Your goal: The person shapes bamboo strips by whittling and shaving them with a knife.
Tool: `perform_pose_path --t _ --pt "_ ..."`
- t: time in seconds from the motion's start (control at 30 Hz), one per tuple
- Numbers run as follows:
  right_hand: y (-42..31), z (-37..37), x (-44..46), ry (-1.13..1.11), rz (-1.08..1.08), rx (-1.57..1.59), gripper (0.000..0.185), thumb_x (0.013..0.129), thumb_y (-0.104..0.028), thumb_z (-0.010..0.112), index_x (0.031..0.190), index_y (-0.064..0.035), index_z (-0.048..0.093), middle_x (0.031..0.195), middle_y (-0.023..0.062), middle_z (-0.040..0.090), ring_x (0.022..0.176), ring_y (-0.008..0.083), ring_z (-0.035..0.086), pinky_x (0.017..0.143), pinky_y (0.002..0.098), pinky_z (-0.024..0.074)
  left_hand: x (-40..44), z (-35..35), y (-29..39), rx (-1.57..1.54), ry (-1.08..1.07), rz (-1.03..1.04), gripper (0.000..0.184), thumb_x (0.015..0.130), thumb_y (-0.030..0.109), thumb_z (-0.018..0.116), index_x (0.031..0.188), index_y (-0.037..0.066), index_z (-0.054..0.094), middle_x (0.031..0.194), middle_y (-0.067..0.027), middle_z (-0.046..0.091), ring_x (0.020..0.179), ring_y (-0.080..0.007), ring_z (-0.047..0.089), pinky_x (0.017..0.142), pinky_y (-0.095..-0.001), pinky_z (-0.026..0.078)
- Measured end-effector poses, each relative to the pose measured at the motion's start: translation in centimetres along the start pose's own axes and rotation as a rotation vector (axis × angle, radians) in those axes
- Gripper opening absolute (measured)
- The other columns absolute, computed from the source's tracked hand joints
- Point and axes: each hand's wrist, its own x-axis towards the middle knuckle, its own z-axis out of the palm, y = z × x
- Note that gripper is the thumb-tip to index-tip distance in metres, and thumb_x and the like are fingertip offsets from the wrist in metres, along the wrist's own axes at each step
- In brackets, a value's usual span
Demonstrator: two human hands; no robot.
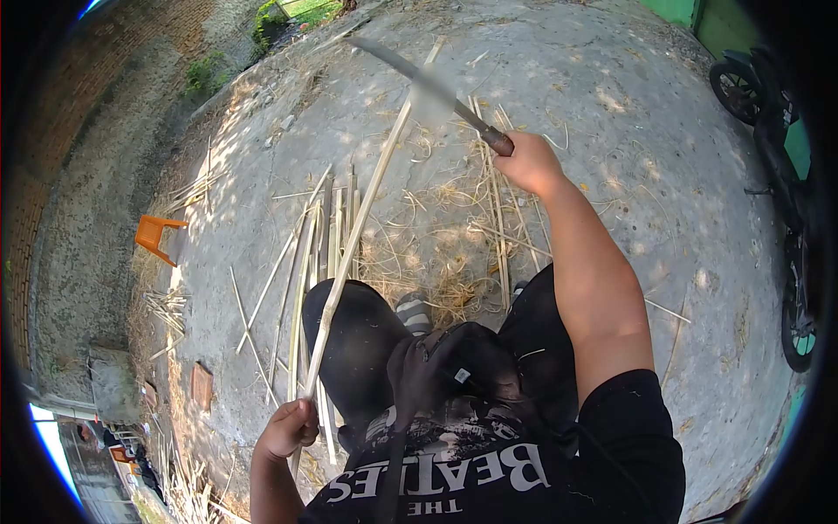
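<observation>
My left hand [291, 428], low at the left, is closed round the near end of a long pale bamboo strip [371, 192]. The strip slants up over my left knee and away from me. In my right hand [528, 163], a machete [393, 59] is gripped by its dark handle, with the arm stretched forward. Its long blade points to the upper left and overlaps the strip's far part; a blurred patch hides the crossing, so I cannot tell whether they touch. Thin curled shavings [454, 253] litter the ground between my feet.
More bamboo strips [305, 244] lie by my left leg, and others [499, 227] lie to the right of the shavings. An orange plastic stool [155, 234] and a reddish brick [202, 386] are at the left, near a wall [78, 166]. A motorbike [777, 157] stands at the right edge.
</observation>
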Motion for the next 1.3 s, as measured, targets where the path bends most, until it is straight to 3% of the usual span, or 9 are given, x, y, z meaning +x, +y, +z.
perform_pose_path --t 0.2,0.4,0.5,0.53,0.63,0.73,0.83,1.07,1.3 --pt "-1.2 0.5 -0.7 -0.027 -0.030 0.060 0.025 0.080 -0.024 0.073 0.098 -0.0066 0.070 0.083 0.0161 0.072 0.079 0.0324 0.071 0.074 0.0438 0.0545 2.2 2.1 0.3 0.025 0.055 0.081 0.044 0.110 0.045 0.045 0.083 0.011 0.049 0.061 0.0018 0.038 0.049 -0.0107 0.033 0.047 -0.0287 0.026" --pt "-5.5 1.9 -4.0 -0.209 -0.524 -0.189 0.017 0.079 -0.023 0.073 0.090 -0.0106 0.068 0.078 0.0142 0.069 0.084 0.0362 0.070 0.076 0.0488 0.0542 6.2 4.1 2.5 0.056 0.102 0.230 0.041 0.110 0.043 0.049 0.084 0.011 0.048 0.064 0.0032 0.042 0.051 -0.0085 0.036 0.048 -0.0270 0.030" --pt "-7.0 2.9 -5.3 -0.224 -0.733 -0.360 0.014 0.078 -0.022 0.071 0.088 -0.0125 0.069 0.078 0.0130 0.069 0.084 0.0368 0.070 0.076 0.0510 0.0538 7.6 6.0 3.8 0.177 0.165 0.240 0.035 0.108 0.039 0.055 0.091 0.009 0.054 0.067 0.0053 0.047 0.054 -0.0054 0.040 0.049 -0.0248 0.032" --pt "-6.6 3.2 -4.9 -0.224 -0.741 -0.400 0.013 0.079 -0.023 0.070 0.089 -0.0132 0.069 0.079 0.0129 0.070 0.085 0.0371 0.070 0.077 0.0505 0.0541 7.4 6.8 4.2 0.217 0.195 0.219 0.030 0.106 0.036 0.060 0.104 0.006 0.060 0.073 0.0070 0.052 0.058 -0.0025 0.043 0.052 -0.0223 0.033" --pt "-3.7 2.9 -2.3 -0.280 -0.493 -0.233 0.018 0.076 -0.022 0.073 0.088 -0.0102 0.067 0.076 0.0132 0.069 0.079 0.0401 0.068 0.074 0.0490 0.0519 7.1 7.1 4.1 0.276 0.156 0.205 0.032 0.105 0.033 0.062 0.116 0.003 0.062 0.077 0.0070 0.055 0.061 -0.0021 0.044 0.054 -0.0209 0.034" --pt "-2.1 2.6 -0.9 -0.212 -0.242 -0.050 0.019 0.076 -0.021 0.072 0.090 -0.0079 0.068 0.078 0.0159 0.069 0.080 0.0400 0.068 0.074 0.0489 0.0523 6.8 7.3 4.1 0.228 0.158 0.175 0.030 0.103 0.038 0.066 0.103 0.010 0.055 0.067 0.0067 0.044 0.051 -0.0050 0.039 0.047 -0.0236 0.030" --pt "-2.6 3.1 -1.3 -0.231 -0.277 -0.017 0.018 0.077 -0.019 0.071 0.089 -0.0062 0.069 0.080 0.0179 0.069 0.080 0.0389 0.068 0.072 0.0491 0.0527 7.4 8.3 4.7 0.206 0.158 0.184 0.028 0.103 0.037 0.065 0.102 0.011 0.054 0.067 0.0069 0.045 0.051 -0.0050 0.040 0.046 -0.0238 0.030" --pt "-6.3 5.5 -5.1 -0.293 -0.797 -0.250 0.017 0.072 -0.023 0.076 0.081 -0.0131 0.067 0.072 0.0128 0.067 0.073 0.0419 0.066 0.066 0.0521 0.0506 8.5 8.4 5.1 0.185 0.094 0.145 0.023 0.101 0.028 0.068 0.095 0.014 0.051 0.069 0.0073 0.046 0.051 -0.0045 0.039 0.046 -0.0234 0.029" --pt "-2.0 4.2 -0.7 -0.264 -0.215 0.048 0.019 0.079 -0.021 0.070 0.087 -0.0052 0.065 0.075 0.0148 0.065 0.073 0.0340 0.065 0.069 0.0451 0.0496 5.3 6.5 3.0 0.174 0.092 0.076 0.026 0.097 0.019 0.074 0.093 0.014 0.049 0.070 0.0065 0.046 0.052 -0.0035 0.038 0.046 -0.0231 0.028"
